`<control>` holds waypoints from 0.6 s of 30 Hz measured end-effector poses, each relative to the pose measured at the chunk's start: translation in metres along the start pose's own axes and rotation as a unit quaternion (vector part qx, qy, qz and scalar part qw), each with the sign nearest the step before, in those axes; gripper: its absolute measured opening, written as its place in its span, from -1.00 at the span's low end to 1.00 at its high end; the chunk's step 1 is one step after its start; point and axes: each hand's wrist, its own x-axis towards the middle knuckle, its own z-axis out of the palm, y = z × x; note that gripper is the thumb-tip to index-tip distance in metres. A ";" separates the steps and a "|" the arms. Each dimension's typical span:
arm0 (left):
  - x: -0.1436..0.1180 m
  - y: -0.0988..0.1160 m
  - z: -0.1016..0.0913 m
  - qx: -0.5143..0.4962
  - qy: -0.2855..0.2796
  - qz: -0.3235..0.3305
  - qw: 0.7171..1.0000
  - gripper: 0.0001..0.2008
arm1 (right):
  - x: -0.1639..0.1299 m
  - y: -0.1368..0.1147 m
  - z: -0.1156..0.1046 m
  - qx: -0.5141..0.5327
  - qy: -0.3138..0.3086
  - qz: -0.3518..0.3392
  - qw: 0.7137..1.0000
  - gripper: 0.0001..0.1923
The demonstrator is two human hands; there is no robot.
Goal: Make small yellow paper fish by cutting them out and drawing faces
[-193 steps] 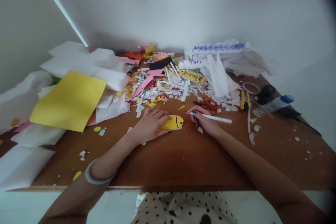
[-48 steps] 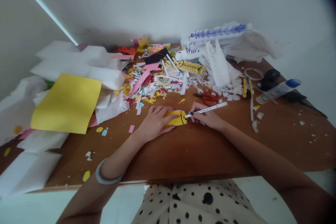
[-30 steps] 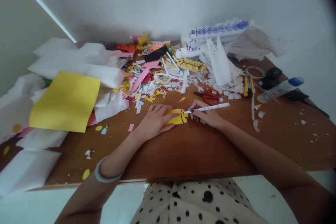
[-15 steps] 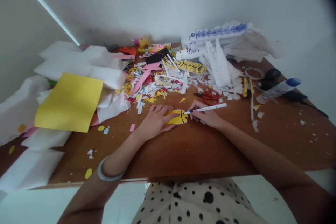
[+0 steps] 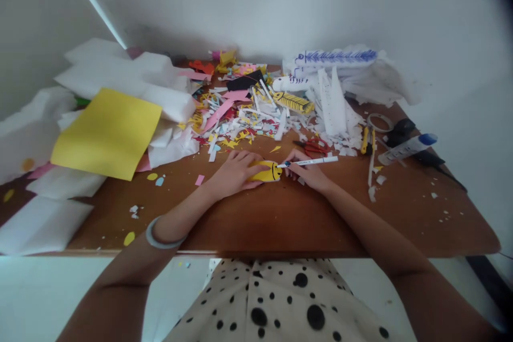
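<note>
Fingers of the left hand (image 5: 233, 173) press flat, half hiding yellow cutout (image 5: 267, 172); right hand (image 5: 306, 172) apparently pinches pen (image 5: 310, 161).

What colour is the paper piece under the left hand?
Yellow, with black drawn lines; the paper piece under the left hand shows best in the head view.

Paper scraps (image 5: 244, 123) crowd behind; bare table (image 5: 288, 219) in front.
</note>
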 end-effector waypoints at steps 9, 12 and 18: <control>-0.001 -0.001 0.003 0.017 0.014 0.006 1.000 -0.62 | -0.001 -0.006 -0.001 0.011 -0.019 -0.009 1.000 -0.75; 0.000 -0.002 0.004 0.021 0.018 0.010 1.000 -0.62 | -0.001 -0.003 -0.002 0.015 -0.022 -0.014 1.000 -0.77; 0.000 -0.001 0.002 0.023 0.013 0.006 1.000 -0.64 | 0.001 0.002 -0.003 0.001 -0.001 -0.015 1.000 -0.76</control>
